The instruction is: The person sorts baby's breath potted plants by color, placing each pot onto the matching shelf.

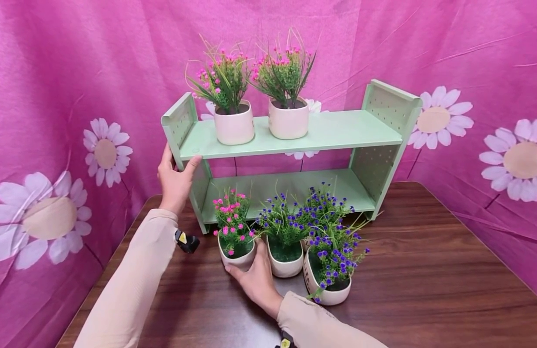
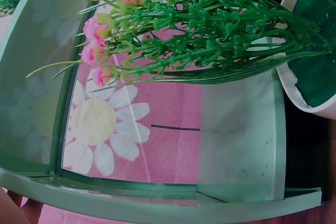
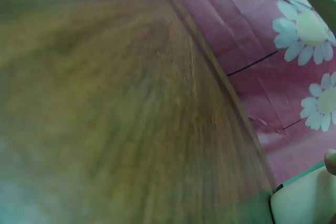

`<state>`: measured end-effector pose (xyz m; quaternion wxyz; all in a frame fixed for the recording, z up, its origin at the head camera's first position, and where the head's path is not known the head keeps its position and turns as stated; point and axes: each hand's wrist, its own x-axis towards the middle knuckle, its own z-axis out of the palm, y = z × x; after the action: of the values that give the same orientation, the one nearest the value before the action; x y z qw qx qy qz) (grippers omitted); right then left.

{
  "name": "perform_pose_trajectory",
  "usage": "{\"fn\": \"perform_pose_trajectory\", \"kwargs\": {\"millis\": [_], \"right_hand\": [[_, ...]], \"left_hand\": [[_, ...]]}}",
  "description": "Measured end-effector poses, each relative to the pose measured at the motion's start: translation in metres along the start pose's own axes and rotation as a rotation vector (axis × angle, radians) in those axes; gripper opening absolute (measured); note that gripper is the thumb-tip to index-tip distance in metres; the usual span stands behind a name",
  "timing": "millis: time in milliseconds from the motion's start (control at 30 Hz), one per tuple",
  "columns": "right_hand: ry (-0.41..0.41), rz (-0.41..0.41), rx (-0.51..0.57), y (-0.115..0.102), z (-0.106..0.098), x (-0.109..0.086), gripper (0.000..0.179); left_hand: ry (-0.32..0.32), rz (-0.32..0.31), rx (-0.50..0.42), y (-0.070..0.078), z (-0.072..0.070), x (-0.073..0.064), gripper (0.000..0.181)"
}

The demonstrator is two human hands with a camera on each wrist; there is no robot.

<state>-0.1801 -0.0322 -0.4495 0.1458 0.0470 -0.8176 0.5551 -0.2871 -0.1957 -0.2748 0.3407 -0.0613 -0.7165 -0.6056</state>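
My left hand (image 1: 176,181) grips the left side panel of a light green two-tier shelf (image 1: 338,128), thumb at the front edge of the upper board, fingers behind the panel. In the left wrist view, the panel's green edge (image 2: 157,211) runs along the bottom. My right hand (image 1: 258,278) holds a white pot of pink flowers (image 1: 233,232) standing before the shelf's left end, thumb on its near left side and fingers on its right. The right wrist view shows only a bit of the white pot (image 3: 299,198) and a fingertip (image 3: 331,162).
Two white pots with pink flowers and grass, a left one (image 1: 235,128) and a right one (image 1: 289,121), stand on the upper board. Pots of purple flowers, one (image 1: 285,241) beside my right hand and another (image 1: 333,270) further right, stand on the brown wooden table (image 1: 425,270).
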Motion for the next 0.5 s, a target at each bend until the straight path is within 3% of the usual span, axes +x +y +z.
{"fn": "perform_pose_trajectory", "kwargs": {"millis": [133,500], "right_hand": [[0.014,-0.012,-0.003,0.003,0.004,0.004,0.090],[0.008,-0.041,-0.055,0.005,0.002,0.004,0.087]], "left_hand": [[0.010,0.017,-0.014,-0.020,0.000,0.008,0.074],[0.012,0.004,-0.033,-0.018,0.001,0.008,0.075]]}}
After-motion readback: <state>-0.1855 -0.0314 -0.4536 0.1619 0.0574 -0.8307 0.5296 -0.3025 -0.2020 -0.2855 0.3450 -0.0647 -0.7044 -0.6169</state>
